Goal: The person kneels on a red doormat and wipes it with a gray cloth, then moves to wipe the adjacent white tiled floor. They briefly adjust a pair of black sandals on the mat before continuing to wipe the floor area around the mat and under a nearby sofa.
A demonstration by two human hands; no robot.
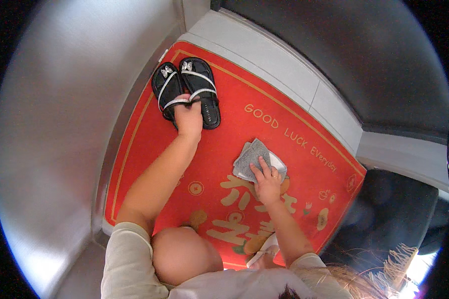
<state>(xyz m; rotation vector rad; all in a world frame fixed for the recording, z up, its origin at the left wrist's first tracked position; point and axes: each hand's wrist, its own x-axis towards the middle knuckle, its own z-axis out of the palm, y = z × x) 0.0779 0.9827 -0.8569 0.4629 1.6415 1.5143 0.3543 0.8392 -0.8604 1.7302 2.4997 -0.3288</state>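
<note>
My left hand (188,116) grips a pair of black sandals (200,84) at their inner edges, fingers hooked under the rear straps. Both sandals lie side by side, toes pointing away from me, with pale glittery straps and bow-like ornaments at the toes. My right hand (268,185) holds a folded grey cloth (256,155) at its near edge. Its fingers are spread over the top, and the thumb is hidden. White shows along one side of the cloth. Whether the cloth touches the red mat (217,153) below it is unclear.
A smooth metallic grey panel (67,112) rises along the left. Pale tiles (277,71) border the mat's far edge, with a dark surface (340,56) beyond. A black object (389,209) stands at the right, near some fringe (398,261). My knee (187,250) and white-strapped footwear (263,252) are close below.
</note>
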